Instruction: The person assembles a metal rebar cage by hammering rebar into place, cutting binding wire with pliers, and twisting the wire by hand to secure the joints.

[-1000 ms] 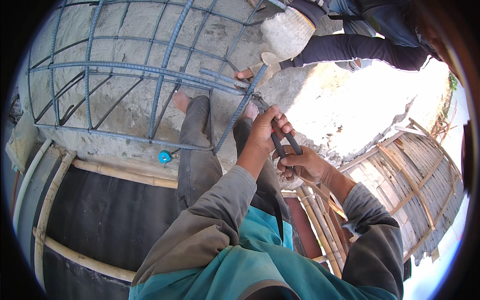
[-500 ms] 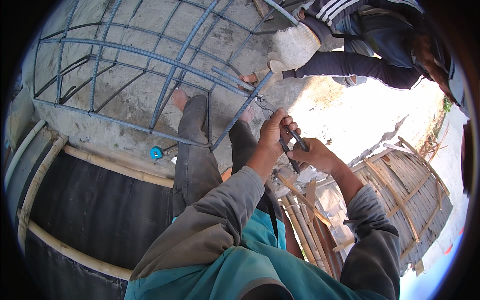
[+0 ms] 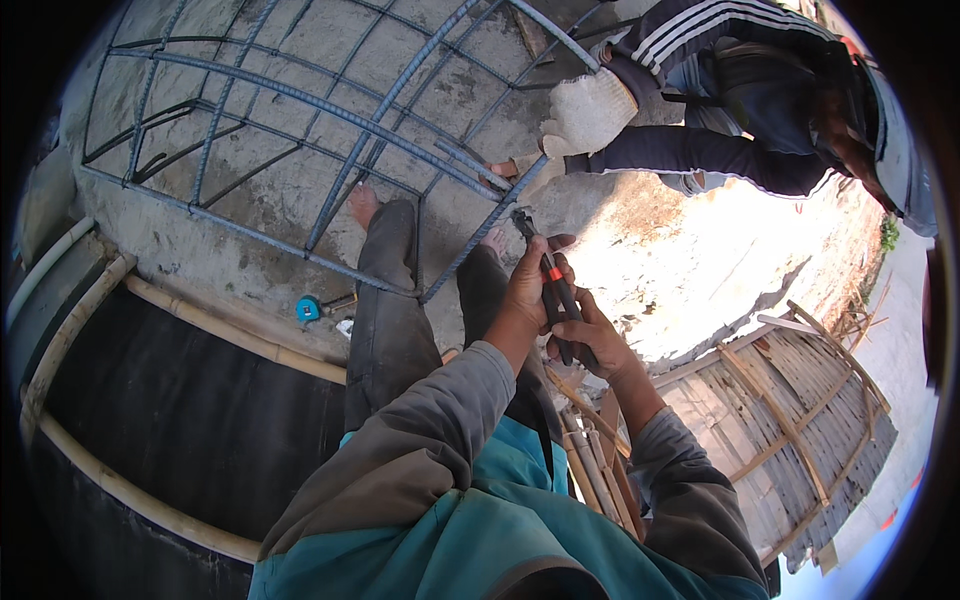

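- The step in hand looks like tool work at the near right corner of the steel bar cage (image 3: pixel 485 229), judging by where the pincers (image 3: pixel 553 273) point.
- The pincers are right of the frame's centre, head toward the top; the head sits just beside the cage corner, and whether it touches any wire or bar cannot be told.
- The left hand (image 3: pixel 528 287) has its fingers bent around the upper handles, below the tool's head, though the index finger looks looser.
- The right hand (image 3: pixel 595 340) has its fingers closed around the lower handle ends; the handles lie close together, and how far the tool's mouth is open is too small to tell.
- In the upper right, a co-worker's gloved hand (image 3: pixel 590 108) rests near the same corner, with that person's other hand (image 3: pixel 500 173) at the bar ends.
- As a judgement, the next move calls for settling the grip on both handles, lining the head up with the corner, and keeping clear of the co-worker's fingers.
- A blue tape measure (image 3: pixel 308 308) lies on the ground, left of centre.
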A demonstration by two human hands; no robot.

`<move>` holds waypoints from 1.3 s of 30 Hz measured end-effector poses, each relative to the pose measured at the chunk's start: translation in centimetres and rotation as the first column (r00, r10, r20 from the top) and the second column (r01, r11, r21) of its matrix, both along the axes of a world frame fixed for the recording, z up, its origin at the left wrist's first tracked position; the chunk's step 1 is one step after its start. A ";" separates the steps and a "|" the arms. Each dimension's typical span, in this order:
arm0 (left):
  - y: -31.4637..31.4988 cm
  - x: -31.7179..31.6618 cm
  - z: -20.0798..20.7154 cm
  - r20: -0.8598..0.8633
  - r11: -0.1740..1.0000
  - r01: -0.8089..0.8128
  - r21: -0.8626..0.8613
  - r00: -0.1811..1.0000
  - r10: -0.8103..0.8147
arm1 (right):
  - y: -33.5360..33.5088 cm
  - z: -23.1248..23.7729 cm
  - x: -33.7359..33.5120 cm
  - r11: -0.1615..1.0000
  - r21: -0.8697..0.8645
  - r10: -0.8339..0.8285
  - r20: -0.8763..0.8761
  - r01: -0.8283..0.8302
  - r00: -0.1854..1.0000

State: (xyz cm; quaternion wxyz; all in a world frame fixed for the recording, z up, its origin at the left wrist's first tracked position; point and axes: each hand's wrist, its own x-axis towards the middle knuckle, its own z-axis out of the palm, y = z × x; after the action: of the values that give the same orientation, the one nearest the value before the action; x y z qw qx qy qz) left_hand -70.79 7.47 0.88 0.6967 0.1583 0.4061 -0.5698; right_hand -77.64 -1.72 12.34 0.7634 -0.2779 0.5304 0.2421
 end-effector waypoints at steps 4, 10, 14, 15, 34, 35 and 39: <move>3.1 -2.6 0.3 0.214 0.986 0.062 0.155 0.972 -0.094 | 3.8 -0.5 -3.1 0.102 -0.713 0.782 -0.374 -0.694 0.499; 8.2 -6.7 4.2 0.057 0.847 0.246 0.471 0.950 -0.307 | 5.7 1.4 -9.9 0.396 -0.619 0.815 -0.102 -0.678 0.570; 11.4 -6.6 3.7 0.195 0.786 0.121 0.606 0.936 -0.294 | 5.2 4.5 -12.5 0.629 -0.469 0.705 0.008 -0.620 0.709; 12.1 -6.4 3.6 0.275 0.804 0.180 0.567 0.878 -0.391 | 5.0 5.3 -13.0 0.596 -0.453 0.721 -0.061 -0.663 0.690; 15.0 -4.2 19.3 0.911 0.877 -0.247 0.411 0.085 -0.403 | 7.1 4.5 -2.3 0.332 -0.943 0.846 0.296 -0.004 0.443; 15.8 -4.0 19.0 0.902 0.861 -0.282 0.423 0.220 -0.371 | 7.4 3.4 -1.8 0.408 -0.913 0.796 0.342 -0.024 0.500; 21.1 -2.4 16.0 0.787 0.788 -0.194 0.584 0.373 -0.491 | 7.7 -4.0 1.7 0.518 -0.854 0.694 0.445 0.037 0.566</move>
State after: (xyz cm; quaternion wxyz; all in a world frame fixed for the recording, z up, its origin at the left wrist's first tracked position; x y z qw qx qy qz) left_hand -73.16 28.52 16.93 0.6548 0.6915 0.0895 -0.2916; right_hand -75.97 6.00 8.34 0.6303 -0.7639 0.1383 0.0001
